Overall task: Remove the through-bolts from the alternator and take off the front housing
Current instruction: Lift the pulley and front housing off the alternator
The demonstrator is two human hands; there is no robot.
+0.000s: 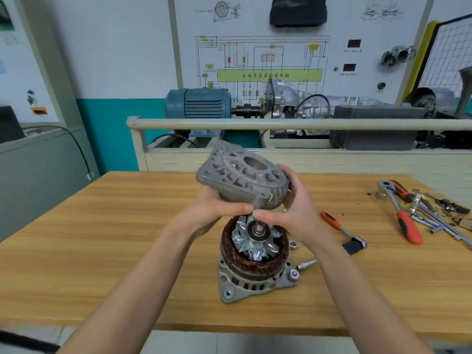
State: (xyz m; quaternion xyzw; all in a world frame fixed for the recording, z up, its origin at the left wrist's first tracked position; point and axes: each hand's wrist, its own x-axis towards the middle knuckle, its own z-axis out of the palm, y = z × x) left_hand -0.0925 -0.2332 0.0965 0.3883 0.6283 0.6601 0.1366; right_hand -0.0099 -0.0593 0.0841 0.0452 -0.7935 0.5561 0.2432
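The grey cast front housing [240, 175] is lifted clear above the alternator and tilted, its round bearing hole facing up. My left hand [217, 208] grips its near left rim, and my right hand [293, 205] grips its right side, thumb under the edge. Below them the rest of the alternator [255, 272] stands upright on the wooden table [102, 251]. Its copper stator windings, silver fan blades and centre shaft are exposed. A bolt [307, 264] and a nut [293, 244] lie on the table just right of the alternator.
A small red-handled ratchet [342, 231] lies right of the alternator. Further right sit a larger red-handled ratchet [401, 213], chrome extension bars and loose sockets [439, 218]. Behind the table stands a training bench with a blue motor [199, 103] and a rail.
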